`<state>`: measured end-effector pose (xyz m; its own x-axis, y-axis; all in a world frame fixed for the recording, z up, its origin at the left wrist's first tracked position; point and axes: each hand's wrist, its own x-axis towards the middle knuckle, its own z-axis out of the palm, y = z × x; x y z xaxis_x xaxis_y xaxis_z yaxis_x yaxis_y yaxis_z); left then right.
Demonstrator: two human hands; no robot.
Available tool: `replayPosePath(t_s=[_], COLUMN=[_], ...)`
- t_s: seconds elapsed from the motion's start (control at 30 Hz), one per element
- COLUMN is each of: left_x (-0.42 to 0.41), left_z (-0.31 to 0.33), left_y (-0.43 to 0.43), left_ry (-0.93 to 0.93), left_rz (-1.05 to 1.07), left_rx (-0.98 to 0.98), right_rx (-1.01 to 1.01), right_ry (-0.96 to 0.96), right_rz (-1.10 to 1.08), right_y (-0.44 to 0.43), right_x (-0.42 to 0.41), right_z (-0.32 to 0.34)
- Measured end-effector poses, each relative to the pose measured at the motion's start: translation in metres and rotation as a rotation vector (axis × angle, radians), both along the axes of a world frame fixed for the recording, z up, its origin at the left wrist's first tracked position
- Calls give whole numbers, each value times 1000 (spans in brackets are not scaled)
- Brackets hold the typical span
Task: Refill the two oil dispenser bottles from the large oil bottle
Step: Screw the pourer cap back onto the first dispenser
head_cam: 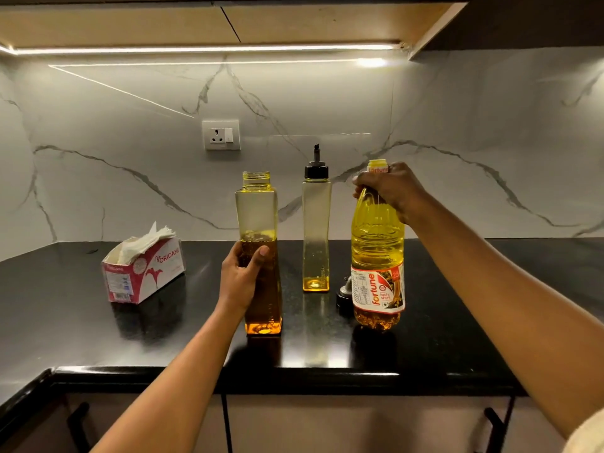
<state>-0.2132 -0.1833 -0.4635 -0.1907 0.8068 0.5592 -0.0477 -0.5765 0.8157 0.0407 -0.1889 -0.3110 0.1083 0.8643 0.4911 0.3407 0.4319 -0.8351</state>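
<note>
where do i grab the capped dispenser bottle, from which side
Probably the capped dispenser bottle at its narrowed waist, from the front: it stands upright, the square body pinches in there, and the open dispenser bottle and large oil bottle flank it.

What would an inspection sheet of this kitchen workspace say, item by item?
Surface: glossy black counter.
Job's things: open dispenser about half full; capped dispenser nearly empty; large bottle upright; loose cap lies beside it.
Clutter: tissue box at left.
Grippers: left hand grips the open dispenser; right hand grips the large bottle's neck.
Cables: nothing seen.
Surroundings: marble wall with socket.
</note>
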Motion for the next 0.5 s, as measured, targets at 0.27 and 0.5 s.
replayPosePath(t_s=[0.27,0.5], left_x=[3,6], left_z=[0,0], left_y=[5,10], left_ry=[3,4], left_rz=[23,33], left_rx=[12,14], right_rx=[0,5], right_ry=[10,-26], right_rz=[-20,16], right_y=[18,33], right_x=[22,39], right_z=[-14,-17])
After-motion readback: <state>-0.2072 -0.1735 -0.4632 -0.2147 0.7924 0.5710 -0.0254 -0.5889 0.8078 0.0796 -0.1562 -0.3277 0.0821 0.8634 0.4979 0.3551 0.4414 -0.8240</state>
